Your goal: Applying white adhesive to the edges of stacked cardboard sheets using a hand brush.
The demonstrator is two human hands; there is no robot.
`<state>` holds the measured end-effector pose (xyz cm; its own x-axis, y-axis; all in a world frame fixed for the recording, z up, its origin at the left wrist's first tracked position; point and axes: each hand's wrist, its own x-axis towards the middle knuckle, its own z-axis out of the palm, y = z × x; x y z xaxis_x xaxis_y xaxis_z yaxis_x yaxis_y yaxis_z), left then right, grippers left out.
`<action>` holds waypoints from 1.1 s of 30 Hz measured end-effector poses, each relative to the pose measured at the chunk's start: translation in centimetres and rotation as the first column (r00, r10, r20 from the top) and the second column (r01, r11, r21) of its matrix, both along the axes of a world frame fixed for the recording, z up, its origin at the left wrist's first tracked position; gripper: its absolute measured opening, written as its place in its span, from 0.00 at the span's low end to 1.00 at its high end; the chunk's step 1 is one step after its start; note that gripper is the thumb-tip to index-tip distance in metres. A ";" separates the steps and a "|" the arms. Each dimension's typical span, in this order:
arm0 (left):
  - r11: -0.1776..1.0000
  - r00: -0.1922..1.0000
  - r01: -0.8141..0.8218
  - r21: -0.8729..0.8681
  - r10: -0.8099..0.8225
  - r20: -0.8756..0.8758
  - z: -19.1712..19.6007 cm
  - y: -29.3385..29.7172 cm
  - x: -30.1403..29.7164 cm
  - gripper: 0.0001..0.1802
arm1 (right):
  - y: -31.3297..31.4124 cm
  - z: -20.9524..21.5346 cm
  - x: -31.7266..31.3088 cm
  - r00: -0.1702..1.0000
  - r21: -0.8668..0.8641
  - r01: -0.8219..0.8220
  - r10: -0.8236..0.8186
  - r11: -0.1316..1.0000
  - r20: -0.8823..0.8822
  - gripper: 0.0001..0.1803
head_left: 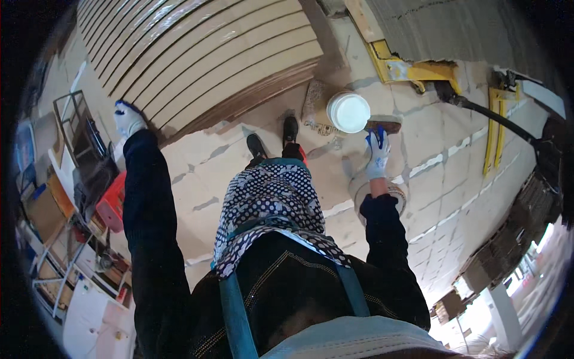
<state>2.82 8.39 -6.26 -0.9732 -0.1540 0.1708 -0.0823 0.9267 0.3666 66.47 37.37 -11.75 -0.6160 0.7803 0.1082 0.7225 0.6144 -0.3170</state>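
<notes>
My left hand (129,119), in a white glove with blue fingertips, is at the left ends of a wide stack of pale slats (209,57). Its fingers look stretched out along the stack's edge, with nothing visible in them. On the other side, my right hand (378,157), gloved alike, has its fingers closed over a dark brown, flat, brush-like piece (391,127). That piece lies level beside a white bucket (348,112), nearly touching its rim. The underside of the piece is hidden.
A round pale tub (359,190) stands below my right wrist. Flattened cardboard (315,102) lies by the bucket. Yellow metal framing (412,70) and a black hose (499,118) are at the upper right. At the left are a red plastic stool (111,203) and a metal frame (73,127).
</notes>
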 end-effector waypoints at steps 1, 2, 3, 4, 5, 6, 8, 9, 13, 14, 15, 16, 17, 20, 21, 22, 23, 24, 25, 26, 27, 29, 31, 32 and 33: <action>0.999 0.999 -0.029 0.026 0.028 0.038 0.0 0.0 0.1 0.34 | -0.1 2.5 -1.4 0.971 -0.299 0.110 -0.166 0.948 -0.170 0.21; 0.993 0.998 -0.033 0.113 0.027 0.053 0.1 0.1 0.1 0.33 | -0.5 5.2 -2.9 0.846 -0.634 0.100 -0.402 0.766 -0.351 0.20; 0.996 0.999 -0.018 0.083 0.015 0.040 0.2 0.1 0.1 0.33 | -1.3 7.8 -4.8 0.636 -0.821 0.011 -0.638 0.570 -0.434 0.19; 0.998 0.998 -0.018 0.057 0.015 0.063 0.4 0.2 0.2 0.33 | -2.6 10.6 -6.3 0.447 -0.882 -0.147 -0.766 0.447 -0.463 0.18; 0.998 0.998 -0.022 0.059 0.019 0.064 0.6 0.3 0.5 0.33 | -3.4 12.5 -8.7 0.614 -0.805 -0.065 -0.612 0.590 -0.498 0.19; 0.998 0.998 -0.031 0.058 0.028 0.054 0.8 0.4 0.8 0.33 | -4.3 14.6 -10.8 0.743 -0.644 -0.086 -0.382 0.760 -0.550 0.20; 0.992 0.998 -0.043 0.116 0.037 0.060 1.4 0.7 1.4 0.32 | -7.2 17.7 -15.3 0.773 -0.479 -0.167 -0.187 0.862 -0.606 0.20; 0.989 0.996 -0.057 0.138 0.048 0.073 1.9 0.8 1.6 0.32 | -8.5 19.2 -17.4 0.765 -0.498 -0.213 -0.173 0.840 -0.620 0.20; 0.989 0.992 -0.104 0.105 0.095 0.086 3.1 1.1 2.3 0.30 | -10.1 22.0 -27.5 0.773 -0.185 -0.521 0.369 0.833 -0.515 0.17; 0.990 0.996 -0.076 0.118 0.070 0.055 3.3 1.0 2.5 0.29 | -9.7 22.0 -30.5 0.682 0.146 -0.625 0.628 0.767 -0.376 0.16; 0.990 0.995 -0.084 0.115 0.077 0.064 3.5 1.1 2.5 0.29 | -9.9 21.5 -33.4 0.619 0.166 -0.633 0.622 0.757 -0.479 0.15; 0.990 0.992 -0.092 0.110 0.081 0.097 3.7 1.1 2.6 0.29 | -10.0 21.1 -36.0 0.596 0.116 -0.639 0.585 0.761 -0.550 0.14; 0.989 0.990 -0.089 0.121 0.075 0.118 3.9 1.0 2.8 0.28 | -9.8 20.9 -37.8 0.607 0.055 -0.651 0.562 0.757 -0.563 0.12; 0.986 0.990 -0.108 0.129 0.094 0.108 4.5 0.9 3.1 0.27 | -9.5 20.1 -42.1 0.682 -0.120 -0.635 0.480 0.763 -0.552 0.09; 0.984 0.990 -0.112 0.136 0.099 0.100 4.7 0.7 3.1 0.27 | -9.6 19.8 -43.2 0.726 -0.154 -0.598 0.450 0.787 -0.520 0.08; 0.984 0.991 -0.109 0.141 0.097 0.087 5.0 0.6 3.2 0.27 | -9.9 19.4 -43.8 0.778 -0.190 -0.537 0.395 0.822 -0.489 0.08; 0.984 0.992 -0.103 0.145 0.092 0.085 5.1 0.4 3.2 0.27 | -10.4 19.0 -44.2 0.735 -0.211 -0.574 0.384 0.791 -0.560 0.10; 0.983 0.993 -0.101 0.152 0.091 0.074 5.3 0.3 3.3 0.27 | -10.9 18.6 -44.2 0.773 -0.244 -0.545 0.369 0.802 -0.516 0.11; 0.982 0.993 -0.100 0.159 0.089 0.071 5.5 0.1 3.3 0.27 | -11.6 18.2 -43.9 0.795 -0.260 -0.529 0.365 0.808 -0.484 0.11; 0.981 0.993 -0.100 0.165 0.088 0.077 5.5 0.0 3.4 0.27 | -12.1 17.8 -43.4 0.816 -0.275 -0.512 0.362 0.814 -0.450 0.12; 0.983 0.994 -0.093 0.161 0.082 0.075 5.7 -0.1 3.5 0.27 | -12.9 17.6 -42.6 0.813 -0.227 -0.522 0.400 0.822 -0.423 0.12; 0.983 0.995 -0.096 0.157 0.090 0.046 5.8 -0.3 3.7 0.27 | -13.5 17.7 -40.8 0.785 -0.231 -0.591 0.483 0.773 -0.388 0.11; 0.983 0.995 -0.099 0.153 0.095 0.031 5.8 -0.5 3.7 0.27 | -13.3 18.5 -40.5 0.766 -0.193 -0.620 0.534 0.760 -0.358 0.11; 0.984 0.995 -0.100 0.150 0.097 0.031 5.8 -0.6 3.7 0.27 | -12.8 19.1 -41.2 0.732 -0.093 -0.650 0.590 0.754 -0.341 0.11; 0.984 0.995 -0.098 0.146 0.094 0.032 5.8 -0.6 3.8 0.27 | -11.8 19.9 -42.4 0.816 -0.374 -0.551 0.390 0.746 -0.426 0.12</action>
